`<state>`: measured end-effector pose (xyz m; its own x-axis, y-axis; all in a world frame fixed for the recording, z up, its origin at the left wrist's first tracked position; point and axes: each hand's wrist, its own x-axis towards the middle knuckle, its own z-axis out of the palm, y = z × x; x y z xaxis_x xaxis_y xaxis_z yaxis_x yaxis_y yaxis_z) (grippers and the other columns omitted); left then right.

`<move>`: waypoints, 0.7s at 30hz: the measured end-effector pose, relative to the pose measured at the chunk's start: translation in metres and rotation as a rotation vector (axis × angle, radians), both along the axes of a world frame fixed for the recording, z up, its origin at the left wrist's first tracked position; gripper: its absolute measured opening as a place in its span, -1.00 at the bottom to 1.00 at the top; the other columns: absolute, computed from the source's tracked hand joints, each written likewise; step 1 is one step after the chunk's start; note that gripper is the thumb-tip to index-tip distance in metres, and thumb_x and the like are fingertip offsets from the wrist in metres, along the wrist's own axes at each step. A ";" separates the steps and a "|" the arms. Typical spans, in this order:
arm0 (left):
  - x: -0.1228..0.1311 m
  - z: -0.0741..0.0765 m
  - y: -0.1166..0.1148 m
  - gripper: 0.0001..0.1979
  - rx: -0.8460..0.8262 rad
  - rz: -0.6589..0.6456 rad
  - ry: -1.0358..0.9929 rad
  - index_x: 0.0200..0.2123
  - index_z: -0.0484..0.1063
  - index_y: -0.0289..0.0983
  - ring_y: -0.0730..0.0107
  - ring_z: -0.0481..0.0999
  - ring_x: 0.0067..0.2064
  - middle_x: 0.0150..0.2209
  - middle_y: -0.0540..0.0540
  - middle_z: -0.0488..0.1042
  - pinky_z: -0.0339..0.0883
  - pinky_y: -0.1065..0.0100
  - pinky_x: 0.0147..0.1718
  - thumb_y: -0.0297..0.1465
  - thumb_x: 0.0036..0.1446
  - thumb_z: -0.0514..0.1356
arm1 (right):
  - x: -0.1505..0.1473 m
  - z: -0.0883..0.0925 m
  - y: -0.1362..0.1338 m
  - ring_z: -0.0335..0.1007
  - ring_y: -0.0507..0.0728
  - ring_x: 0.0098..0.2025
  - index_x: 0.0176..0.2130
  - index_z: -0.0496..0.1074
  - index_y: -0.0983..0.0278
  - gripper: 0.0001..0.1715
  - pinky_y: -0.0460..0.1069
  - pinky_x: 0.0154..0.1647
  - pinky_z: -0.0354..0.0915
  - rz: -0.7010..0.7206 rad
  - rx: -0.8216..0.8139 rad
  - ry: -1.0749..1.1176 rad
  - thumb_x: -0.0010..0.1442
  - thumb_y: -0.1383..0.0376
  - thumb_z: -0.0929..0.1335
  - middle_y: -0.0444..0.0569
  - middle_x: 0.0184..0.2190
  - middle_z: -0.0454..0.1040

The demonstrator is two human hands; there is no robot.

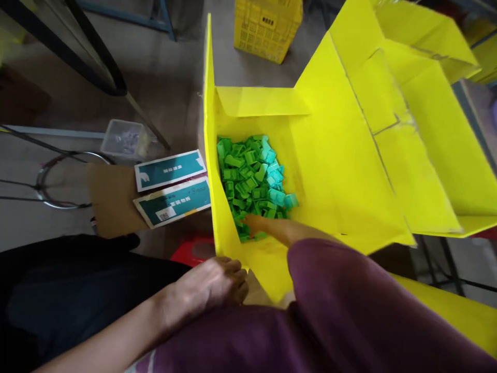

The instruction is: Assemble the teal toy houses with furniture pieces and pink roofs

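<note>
A deep yellow box (322, 155) of corrugated sheet stands open in front of me, its flaps spread. Small plastic pieces (244, 171) lie heaped on its bottom, mostly green, with some turquoise pieces (275, 173) on the right side of the heap. My right hand (255, 224) reaches down into the box and touches the near part of the heap; its fingers are blurred and partly hidden among the pieces. At the box's near left corner, my left hand (217, 280) is closed, with its fingers curled over the edge.
Left of the box are teal-and-white carton flaps (171, 171) with brown cardboard beside them. A clear plastic tub (124, 139) and a metal ring (58, 202) are farther left. Beyond the box stands a yellow crate (267, 28). Something red (190, 251) lies below the left edge.
</note>
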<state>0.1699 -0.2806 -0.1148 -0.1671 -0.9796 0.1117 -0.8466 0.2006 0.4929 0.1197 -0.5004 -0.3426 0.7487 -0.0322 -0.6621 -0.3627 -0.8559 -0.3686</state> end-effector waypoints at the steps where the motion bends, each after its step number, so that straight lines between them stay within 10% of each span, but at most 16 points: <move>1: 0.001 0.000 0.001 -0.75 -0.009 0.012 -0.014 -0.50 0.28 -0.25 0.41 0.32 -0.46 -0.50 0.02 0.40 0.02 0.29 -0.54 -0.51 0.25 0.14 | -0.020 -0.001 -0.001 0.42 0.18 0.01 0.07 0.37 0.30 -0.60 0.17 0.01 0.41 0.033 -0.027 0.040 0.31 0.17 0.36 0.05 0.05 0.41; 5: -0.002 -0.005 0.004 -0.74 -0.044 0.061 0.006 -0.52 0.25 -0.24 0.40 0.29 -0.44 -0.50 0.01 0.35 -0.02 0.27 -0.56 -0.48 0.23 0.16 | -0.061 -0.015 -0.011 0.32 0.24 0.15 0.17 0.30 0.22 -0.53 0.23 0.11 0.35 0.144 -0.158 0.154 0.31 0.17 0.35 0.07 0.19 0.29; 10: -0.012 -0.017 0.010 -0.73 -0.186 0.178 0.039 -0.48 0.20 -0.23 0.44 0.21 -0.48 -0.50 0.04 0.25 -0.08 0.26 -0.57 -0.40 0.26 0.17 | -0.035 -0.070 0.002 -0.19 0.60 0.38 0.36 0.02 0.07 0.19 0.48 0.17 0.18 0.283 -0.194 0.177 -0.09 0.25 0.59 0.14 0.44 -0.17; 15: -0.012 -0.016 0.011 -0.68 -0.212 0.216 0.011 -0.52 0.16 -0.24 0.44 0.11 -0.51 -0.51 0.06 0.20 -0.13 0.26 -0.56 -0.40 0.24 0.20 | -0.033 -0.107 0.023 -0.24 0.77 0.34 0.41 -0.16 0.11 0.50 0.52 0.01 0.29 0.308 -0.232 0.196 -0.27 0.32 0.64 0.31 0.43 -0.29; 18: -0.009 -0.013 0.010 -0.69 -0.214 0.203 -0.029 -0.52 0.18 -0.23 0.42 0.10 -0.50 -0.51 0.06 0.20 -0.09 0.26 -0.55 -0.43 0.26 0.17 | -0.036 -0.116 0.011 -0.20 0.72 0.35 0.40 -0.12 0.07 0.43 0.46 0.04 0.31 0.339 -0.190 0.180 -0.22 0.38 0.63 0.29 0.41 -0.15; 21: -0.004 -0.007 0.007 -0.70 -0.217 0.180 -0.053 -0.52 0.21 -0.23 0.41 0.15 -0.48 -0.50 0.05 0.23 -0.01 0.27 -0.53 -0.47 0.30 0.11 | -0.034 -0.120 -0.006 0.06 0.48 0.31 0.32 0.10 0.10 -0.05 0.33 0.10 0.35 0.382 -0.107 0.165 0.08 0.32 0.52 0.16 0.34 0.08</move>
<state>0.1661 -0.2732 -0.1221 -0.0040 -0.9481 0.3178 -0.9017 0.1408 0.4087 0.0858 -0.5065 -0.4624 0.6049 0.1518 -0.7817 -0.0592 -0.9703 -0.2343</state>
